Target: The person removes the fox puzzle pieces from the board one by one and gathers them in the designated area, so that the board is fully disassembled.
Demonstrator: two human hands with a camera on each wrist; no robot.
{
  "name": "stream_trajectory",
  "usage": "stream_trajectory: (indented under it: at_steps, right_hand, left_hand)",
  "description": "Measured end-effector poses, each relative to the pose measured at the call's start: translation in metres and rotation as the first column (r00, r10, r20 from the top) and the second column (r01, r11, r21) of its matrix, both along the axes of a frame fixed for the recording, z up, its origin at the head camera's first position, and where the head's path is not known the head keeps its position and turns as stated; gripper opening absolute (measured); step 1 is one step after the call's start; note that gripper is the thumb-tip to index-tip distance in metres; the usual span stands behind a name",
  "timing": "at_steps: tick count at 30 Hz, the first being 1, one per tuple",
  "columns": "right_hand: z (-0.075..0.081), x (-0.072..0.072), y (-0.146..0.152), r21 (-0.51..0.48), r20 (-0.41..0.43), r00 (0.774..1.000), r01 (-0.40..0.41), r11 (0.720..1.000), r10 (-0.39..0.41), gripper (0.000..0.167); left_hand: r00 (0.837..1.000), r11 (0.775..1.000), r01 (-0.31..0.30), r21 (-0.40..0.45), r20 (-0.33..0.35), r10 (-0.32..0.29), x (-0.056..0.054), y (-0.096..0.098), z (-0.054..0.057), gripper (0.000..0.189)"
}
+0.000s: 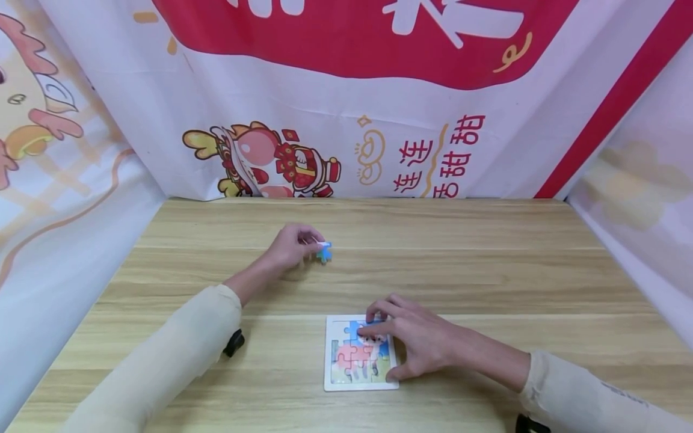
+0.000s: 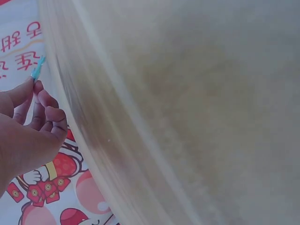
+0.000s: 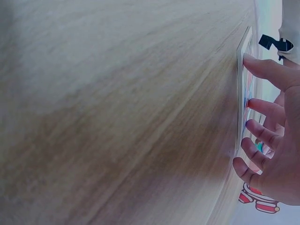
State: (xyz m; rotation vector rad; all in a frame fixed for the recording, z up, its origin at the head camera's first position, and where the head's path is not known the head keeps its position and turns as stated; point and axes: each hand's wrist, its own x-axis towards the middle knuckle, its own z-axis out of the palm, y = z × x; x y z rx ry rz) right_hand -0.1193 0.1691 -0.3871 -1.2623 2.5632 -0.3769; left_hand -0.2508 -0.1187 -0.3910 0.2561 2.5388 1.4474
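A small square puzzle board (image 1: 330,355) with a white frame lies near the table's front edge, several colourful pieces set in it. My right hand (image 1: 414,340) rests over its right half, fingers spread, fingertips (image 1: 364,329) pressing on the pieces; in the right wrist view the right hand (image 3: 274,140) touches the puzzle board (image 3: 244,51) seen edge-on. My left hand (image 1: 292,245) is farther back on the table and pinches a small blue puzzle piece (image 1: 324,252) between its fingertips. The left wrist view shows the left hand (image 2: 28,126) with the blue puzzle piece (image 2: 37,69) at its fingertips.
The wooden table (image 1: 487,270) is enclosed by printed banner walls (image 1: 379,108) at the back and both sides. A black wrist strap (image 1: 234,343) shows at my left sleeve, another strap (image 1: 527,424) at the right.
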Motion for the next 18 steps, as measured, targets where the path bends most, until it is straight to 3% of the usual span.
stream_trajectory:
  at_steps: [10, 18]
  right_hand:
    - [0.000, 0.000, 0.001, 0.004, -0.011, 1.000, -0.008, 1.000, 0.008, 0.076]
    - [-0.001, 0.000, 0.001, 0.000, -0.007, 1.000, -0.006, 1.000, 0.006, 0.075]
  left_hand:
    - [1.000, 0.996, -0.024, -0.080, 0.011, 0.025, -0.021, 0.001, -0.005, 0.010]
    - [0.998, 0.988, -0.033, -0.149, -0.058, 0.025, -0.028, 0.007, -0.009, 0.010]
